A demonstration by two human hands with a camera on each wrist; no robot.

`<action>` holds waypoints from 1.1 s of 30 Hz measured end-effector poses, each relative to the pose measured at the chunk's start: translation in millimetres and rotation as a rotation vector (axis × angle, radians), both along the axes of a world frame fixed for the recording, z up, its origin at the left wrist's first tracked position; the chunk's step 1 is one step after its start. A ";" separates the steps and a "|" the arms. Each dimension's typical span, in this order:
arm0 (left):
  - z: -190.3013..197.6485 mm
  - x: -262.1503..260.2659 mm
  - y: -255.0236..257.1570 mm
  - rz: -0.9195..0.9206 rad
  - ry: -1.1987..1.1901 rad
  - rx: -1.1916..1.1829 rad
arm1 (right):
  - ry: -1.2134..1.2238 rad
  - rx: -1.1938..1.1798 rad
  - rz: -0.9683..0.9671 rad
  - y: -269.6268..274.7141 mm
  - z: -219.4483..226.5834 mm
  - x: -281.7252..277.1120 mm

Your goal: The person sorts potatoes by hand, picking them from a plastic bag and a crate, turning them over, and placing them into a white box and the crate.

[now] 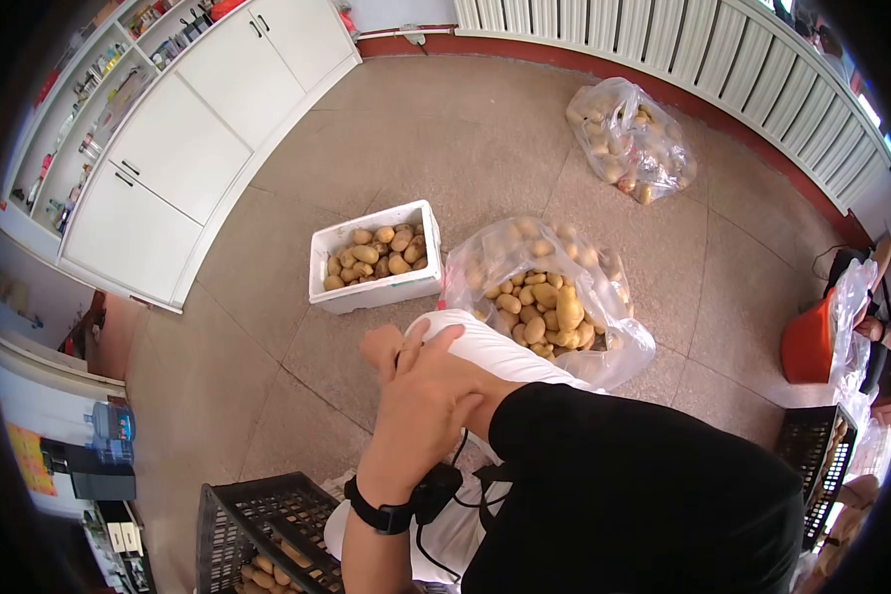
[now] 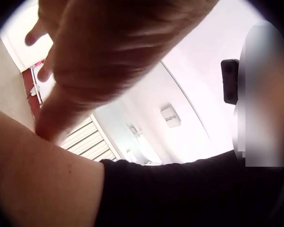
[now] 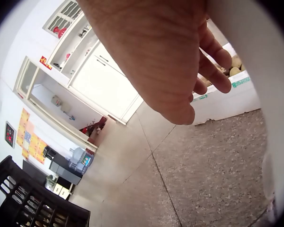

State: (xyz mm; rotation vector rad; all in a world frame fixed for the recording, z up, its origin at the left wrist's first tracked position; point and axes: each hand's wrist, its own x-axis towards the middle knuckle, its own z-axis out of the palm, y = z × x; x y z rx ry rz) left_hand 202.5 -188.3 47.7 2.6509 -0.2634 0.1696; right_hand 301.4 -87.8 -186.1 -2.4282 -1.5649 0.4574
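Note:
In the head view my left hand [image 1: 411, 411], with a black watch on its wrist, lies across my right wrist. Its thumb touches the skin just beyond the black sleeve, and its fingers reach forward over the right hand. My right hand [image 3: 156, 61] hangs with loosely bent fingers beside a white-trousered knee [image 1: 485, 342] and holds nothing. Much of it is hidden from above. Just past the hands stands a white foam box [image 1: 381, 294] of potatoes. Beside it an open clear plastic bag [image 1: 629, 351] holds more potatoes [image 1: 530, 327].
Black plastic crates with potatoes stand at the lower left [image 1: 213, 535] and right [image 1: 797, 450]. Another bag of potatoes [image 1: 629, 139] lies near the radiator [image 1: 663, 40]. An orange-red bucket [image 1: 807, 342] is by another person's hand. White cabinets [image 1: 188, 139] line the left wall.

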 end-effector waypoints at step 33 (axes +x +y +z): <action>-51.8 -35.7 18.8 0.437 -0.176 0.397 | 0.145 -0.023 -0.012 4.2 8.6 -7.0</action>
